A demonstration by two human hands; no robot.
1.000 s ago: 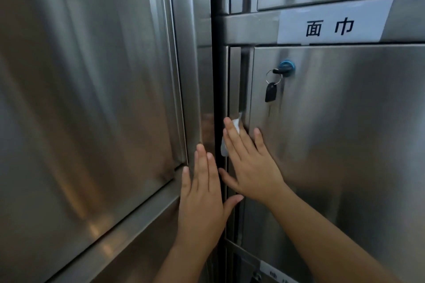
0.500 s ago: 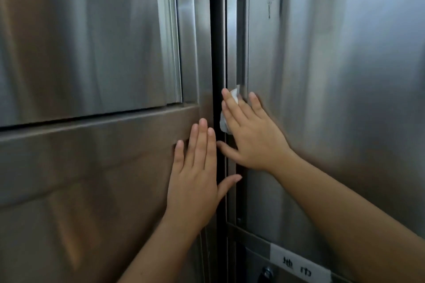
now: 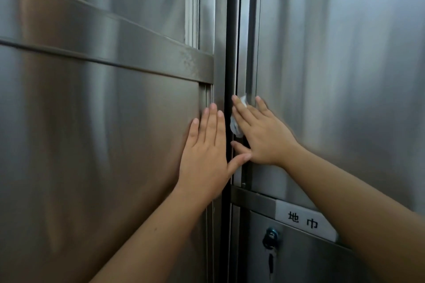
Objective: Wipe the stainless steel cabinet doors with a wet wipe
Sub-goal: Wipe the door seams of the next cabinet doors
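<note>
Cabinets of brushed stainless steel fill the view, divided by a dark vertical gap (image 3: 226, 53). Left of the gap stands the large stainless steel left door panel (image 3: 92, 167), crossed higher up by a wide horizontal steel rail (image 3: 115, 48). Right of the gap stands the tall stainless steel right cabinet door (image 3: 345, 76), with a narrow vertical steel frame strip (image 3: 249, 30) along its left edge.

Left hand (image 3: 204, 151): laid flat on the left door panel, just beside the gap. The fingers are straight, close together and point upward. The thumb is spread to the right and reaches across the gap toward the other thumb; whether the two touch cannot be told. This hand holds nothing.

Right hand (image 3: 264, 135): placed palm-down over the left edge of the right cabinet door. The fingers are straight and fanned apart, pressing a crumpled white wet wipe (image 3: 236, 130) against the frame strip. The wipe is trapped beneath the fingers, not pinched. One bunch of it shows beside the index finger, next to the gap; a smaller corner shows between the fingertips above. The little finger lies directly on the door face.

Below the right cabinet door, a lower steel crossbar (image 3: 253, 197) carries a white rectangular label with black characters (image 3: 303, 220). Under the label, a round lock (image 3: 271, 236) sits in a lower steel door (image 3: 310, 264), with a dark key (image 3: 271, 262) hanging from it.
</note>
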